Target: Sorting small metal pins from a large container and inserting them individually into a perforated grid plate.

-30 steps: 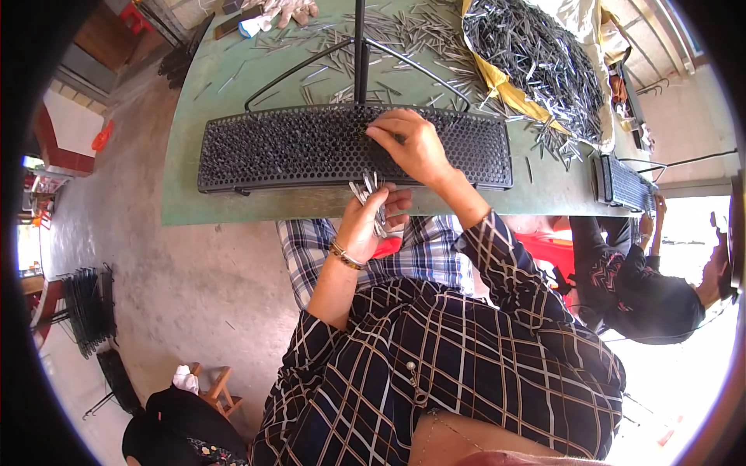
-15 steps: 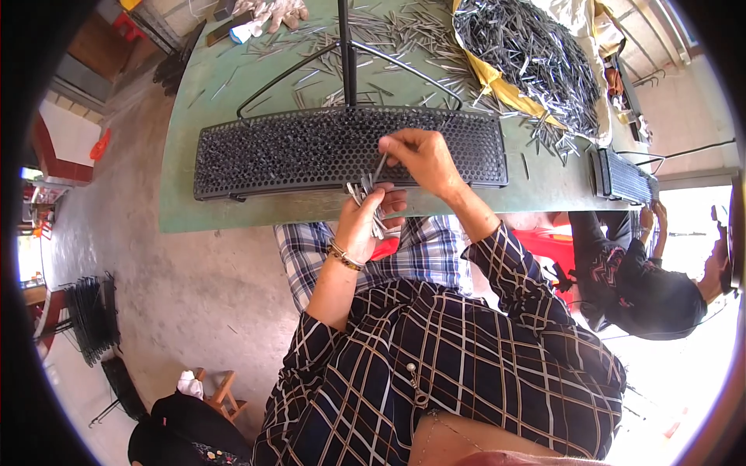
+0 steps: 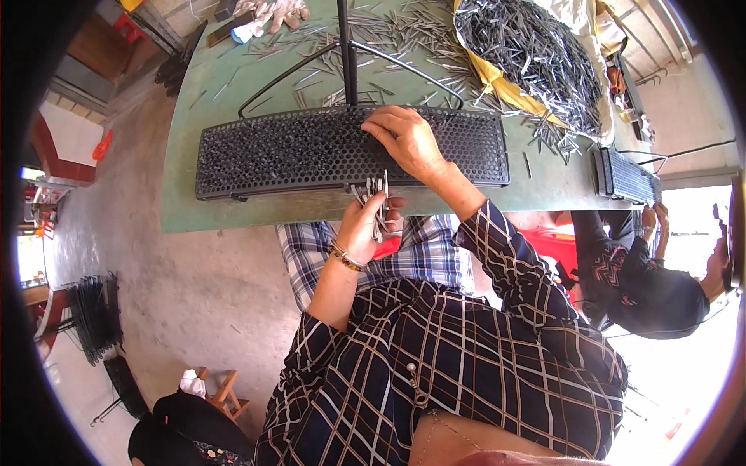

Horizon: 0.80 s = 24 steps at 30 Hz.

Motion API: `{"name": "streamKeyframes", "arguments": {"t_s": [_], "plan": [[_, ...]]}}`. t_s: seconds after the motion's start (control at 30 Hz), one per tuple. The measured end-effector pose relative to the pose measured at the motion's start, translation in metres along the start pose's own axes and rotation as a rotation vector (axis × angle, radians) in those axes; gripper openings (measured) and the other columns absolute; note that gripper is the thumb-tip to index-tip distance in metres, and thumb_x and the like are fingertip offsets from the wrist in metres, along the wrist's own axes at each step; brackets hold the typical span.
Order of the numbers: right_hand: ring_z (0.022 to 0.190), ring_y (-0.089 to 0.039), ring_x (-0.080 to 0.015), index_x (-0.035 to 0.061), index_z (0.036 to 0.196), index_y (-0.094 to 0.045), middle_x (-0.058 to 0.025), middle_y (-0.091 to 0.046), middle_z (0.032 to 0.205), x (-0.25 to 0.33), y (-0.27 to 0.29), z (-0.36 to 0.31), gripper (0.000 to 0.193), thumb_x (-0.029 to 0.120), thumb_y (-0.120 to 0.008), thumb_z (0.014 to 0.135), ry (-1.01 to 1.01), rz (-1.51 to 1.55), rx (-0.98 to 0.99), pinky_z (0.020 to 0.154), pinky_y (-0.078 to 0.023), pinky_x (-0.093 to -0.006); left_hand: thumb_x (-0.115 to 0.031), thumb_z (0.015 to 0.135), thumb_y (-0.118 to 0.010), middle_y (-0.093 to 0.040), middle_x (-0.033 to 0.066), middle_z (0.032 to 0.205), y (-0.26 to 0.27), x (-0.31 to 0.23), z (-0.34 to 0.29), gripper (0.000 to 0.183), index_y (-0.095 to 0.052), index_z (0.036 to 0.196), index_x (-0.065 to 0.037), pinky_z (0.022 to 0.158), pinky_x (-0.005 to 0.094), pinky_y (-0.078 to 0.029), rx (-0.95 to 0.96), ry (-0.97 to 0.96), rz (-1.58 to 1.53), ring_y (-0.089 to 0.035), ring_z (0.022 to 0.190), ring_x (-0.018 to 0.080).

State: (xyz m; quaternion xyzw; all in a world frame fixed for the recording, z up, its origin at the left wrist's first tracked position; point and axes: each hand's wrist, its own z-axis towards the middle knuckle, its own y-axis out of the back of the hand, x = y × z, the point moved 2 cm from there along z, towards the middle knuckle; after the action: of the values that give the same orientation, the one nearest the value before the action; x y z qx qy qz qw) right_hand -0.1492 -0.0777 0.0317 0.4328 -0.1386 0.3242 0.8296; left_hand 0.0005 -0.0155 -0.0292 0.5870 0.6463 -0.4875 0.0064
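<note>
A long black rack point(image 3: 311, 155) with a perforated top lies along the near side of the green table. Many holes at its left and middle have dark pieces in them, while the right end shows open holes. Just below its front edge, my left hand point(image 3: 362, 224) is closed around a loose bundle of thin grey metal strips point(image 3: 380, 196), their ends poking up past the fingers. My right hand point(image 3: 408, 144) bends over the middle of the rack, fingertips pinched together and touching its top. Whatever the pinch holds is hidden by the hand.
A yellow-edged sack point(image 3: 536, 62) full of dark strips lies open at the table's far right. Loose strips point(image 3: 404, 35) scatter across the table point(image 3: 186, 210). A black frame point(image 3: 347, 54) rises behind the rack. Gloves point(image 3: 284, 12) lie far left. Another person point(image 3: 645, 287) works at a second rack point(image 3: 624, 177).
My right hand has moved from beside the bundle up and left onto the rack's top, and the strip it pinched is out of sight. My left hand has barely moved.
</note>
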Motion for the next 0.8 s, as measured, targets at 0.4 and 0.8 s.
{"name": "streamKeyframes", "arguments": {"t_s": [0.4, 0.8], "plan": [[0.083, -0.057, -0.0218, 0.0078, 0.088, -0.068, -0.0037, -0.06, 0.09, 0.003, -0.005, -0.007, 0.015, 0.02, -0.064, 0.081, 0.212, -0.226, 0.1, 0.077, -0.043, -0.0334, -0.015, 0.092, -0.051, -0.065, 0.0138, 0.097, -0.005, -0.006, -0.006, 0.022, -0.055, 0.11, -0.002, 0.055, 0.0266, -0.049, 0.061, -0.031, -0.102, -0.062, 0.073, 0.0151], [0.085, -0.058, -0.0221, 0.0068, 0.086, -0.067, -0.0045, -0.061, 0.091, 0.008, -0.004, -0.001, 0.012, 0.017, -0.064, 0.08, 0.192, -0.277, 0.173, 0.076, -0.043, -0.0342, -0.019, 0.089, -0.059, -0.064, 0.0029, 0.088, 0.001, -0.001, -0.002, 0.023, -0.06, 0.107, -0.005, 0.061, 0.0259, -0.052, -0.026, -0.09, -0.01, -0.064, 0.081, 0.0142]]}}
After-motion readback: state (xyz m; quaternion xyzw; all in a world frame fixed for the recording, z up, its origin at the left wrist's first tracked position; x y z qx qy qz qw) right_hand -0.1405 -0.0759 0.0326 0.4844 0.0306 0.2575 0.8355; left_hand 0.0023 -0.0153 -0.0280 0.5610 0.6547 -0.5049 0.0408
